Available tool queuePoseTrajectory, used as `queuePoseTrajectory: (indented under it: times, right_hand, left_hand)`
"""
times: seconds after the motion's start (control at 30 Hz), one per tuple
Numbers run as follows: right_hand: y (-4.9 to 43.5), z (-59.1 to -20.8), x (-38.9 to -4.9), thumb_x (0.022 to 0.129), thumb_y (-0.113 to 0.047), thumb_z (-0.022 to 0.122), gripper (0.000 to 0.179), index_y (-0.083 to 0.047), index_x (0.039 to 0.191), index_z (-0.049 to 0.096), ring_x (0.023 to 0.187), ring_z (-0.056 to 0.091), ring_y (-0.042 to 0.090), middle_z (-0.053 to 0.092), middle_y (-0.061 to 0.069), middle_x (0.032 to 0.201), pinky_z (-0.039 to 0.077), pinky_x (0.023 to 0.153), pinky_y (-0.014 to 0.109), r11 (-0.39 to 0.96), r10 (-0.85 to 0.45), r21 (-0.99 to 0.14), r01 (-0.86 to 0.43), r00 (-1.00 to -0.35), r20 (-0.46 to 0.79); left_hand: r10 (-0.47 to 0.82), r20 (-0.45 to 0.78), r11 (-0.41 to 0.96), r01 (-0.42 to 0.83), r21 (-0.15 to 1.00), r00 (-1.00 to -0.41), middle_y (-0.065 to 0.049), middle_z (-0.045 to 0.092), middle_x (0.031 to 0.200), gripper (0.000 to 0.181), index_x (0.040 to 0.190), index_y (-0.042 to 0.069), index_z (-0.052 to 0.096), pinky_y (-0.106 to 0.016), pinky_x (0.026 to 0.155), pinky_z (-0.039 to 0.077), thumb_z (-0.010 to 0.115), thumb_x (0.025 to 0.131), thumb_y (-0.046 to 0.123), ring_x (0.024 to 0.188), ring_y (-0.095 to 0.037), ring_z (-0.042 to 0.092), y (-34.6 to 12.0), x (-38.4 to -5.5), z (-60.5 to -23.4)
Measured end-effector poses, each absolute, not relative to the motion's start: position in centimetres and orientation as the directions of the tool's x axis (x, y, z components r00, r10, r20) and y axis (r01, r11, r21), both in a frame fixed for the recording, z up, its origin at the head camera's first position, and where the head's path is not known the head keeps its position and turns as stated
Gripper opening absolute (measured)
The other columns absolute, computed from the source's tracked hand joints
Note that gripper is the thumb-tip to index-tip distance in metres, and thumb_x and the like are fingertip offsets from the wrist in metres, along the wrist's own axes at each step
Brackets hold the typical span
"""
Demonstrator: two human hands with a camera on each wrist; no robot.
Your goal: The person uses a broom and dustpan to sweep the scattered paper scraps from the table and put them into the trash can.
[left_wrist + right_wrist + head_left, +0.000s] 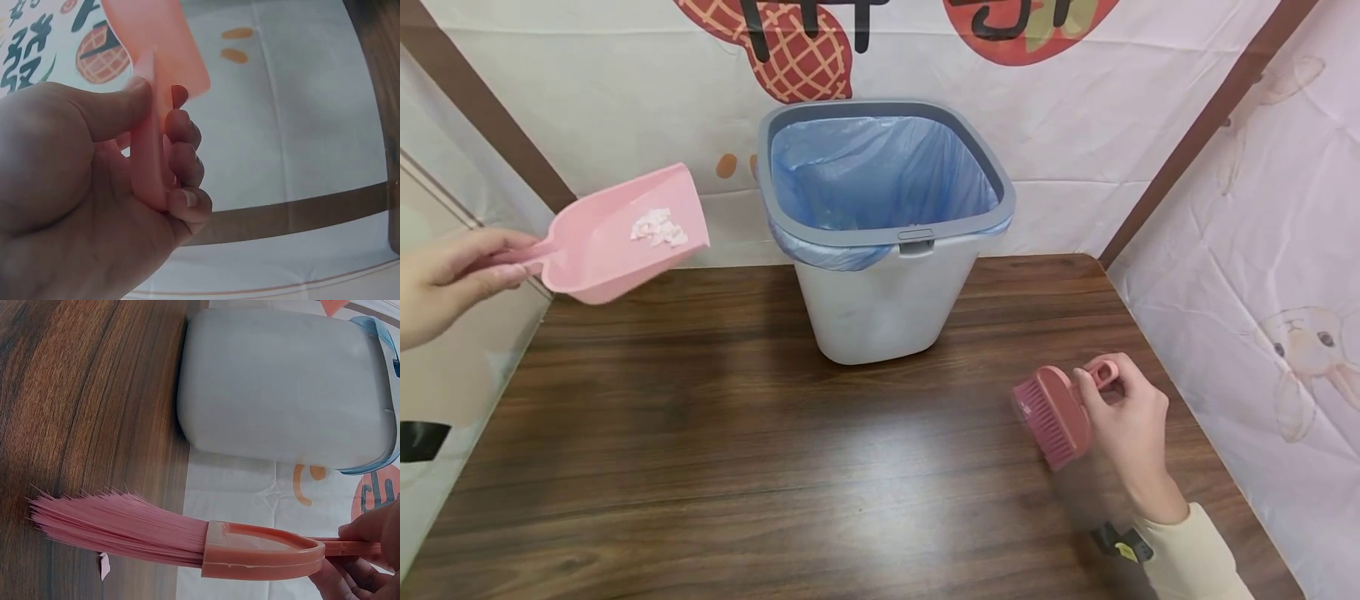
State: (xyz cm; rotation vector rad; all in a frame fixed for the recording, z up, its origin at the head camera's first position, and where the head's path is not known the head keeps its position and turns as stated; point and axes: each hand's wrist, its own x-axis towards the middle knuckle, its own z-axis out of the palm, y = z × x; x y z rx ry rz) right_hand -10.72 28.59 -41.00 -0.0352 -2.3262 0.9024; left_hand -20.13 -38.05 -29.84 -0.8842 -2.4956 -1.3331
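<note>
- My left hand (456, 282): fingers curled round the handle of the dustpan (593, 250).
- Dustpan: pale pink, raised left of the bin (880, 304), open lip facing it, white scraps (657, 227) on its floor.
- My right hand (1131, 425): gripping the handle of the brush (1060, 412).
- Brush: reddish head, pink bristles pointing down, tips uneven; contact with the table (737, 475) unclear.

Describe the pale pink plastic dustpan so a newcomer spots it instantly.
Start at the white, grey-rimmed bin with blue liner on the brown wooden table. In the head view, left of it, the left hand holds the dustpan. Unlike the darker pink bristled brush, it carries white scraps.
</note>
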Motion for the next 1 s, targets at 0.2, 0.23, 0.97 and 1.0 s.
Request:
queuePoseTrajectory:
  times: [0.2, 0.23, 0.97, 1.0]
  right_hand:
    - [28.5, -40.9, -10.8, 0.088, 0.000, 0.077, 0.011, 0.000, 0.089, 0.066, 0.068, 0.054, -0.015, 0.069, 0.008, 0.078, 0.041, 0.058, 0.003, 0.764, 0.234, -0.613, -0.203, -0.798, 0.556]
    - [28.5, -40.8, -10.8, 0.088, 0.000, 0.077, 0.011, 0.000, 0.090, 0.066, 0.068, 0.053, -0.015, 0.069, 0.008, 0.078, 0.041, 0.058, 0.003, 0.765, 0.233, -0.611, -0.203, -0.798, 0.556]
    - [28.4, -40.7, -10.5, 0.087, -0.001, 0.078, 0.012, -0.001, 0.091, 0.066, 0.068, 0.052, -0.013, 0.068, 0.009, 0.079, 0.041, 0.058, 0.003, 0.777, 0.224, -0.600, -0.190, -0.808, 0.546]
    - [28.4, -40.6, -10.5, 0.087, -0.001, 0.078, 0.012, -0.001, 0.091, 0.066, 0.068, 0.052, -0.014, 0.068, 0.009, 0.079, 0.041, 0.058, 0.003, 0.779, 0.224, -0.598, -0.189, -0.807, 0.547]
  left_hand:
    - [0.336, 0.408, 0.415, 0.523, 0.745, -0.849, 0.020, 0.069, 0.090, 0.046, 0.113, 0.033, 0.070, -0.001, 0.066, 0.044, 0.051, 0.102, -0.006, 0.079, 0.011, 0.062, -39.4, -22.4, -28.2]
    - [0.325, 0.406, 0.434, 0.516, 0.738, -0.854, 0.020, 0.069, 0.087, 0.045, 0.112, 0.035, 0.070, -0.002, 0.064, 0.043, 0.052, 0.102, -0.005, 0.076, 0.010, 0.061, -39.4, -22.8, -27.8]
    - [0.375, -0.058, 0.916, 0.360, 0.179, -0.925, -0.018, 0.056, 0.111, 0.040, 0.145, 0.004, 0.046, -0.030, 0.064, 0.039, 0.045, 0.110, 0.021, 0.082, -0.015, 0.046, -30.0, -27.7, -16.7]
    - [0.385, -0.064, 0.912, 0.368, 0.183, -0.921, -0.020, 0.056, 0.115, 0.040, 0.146, 0.004, 0.045, -0.032, 0.066, 0.039, 0.044, 0.110, 0.021, 0.087, -0.018, 0.049, -29.5, -27.9, -16.5]
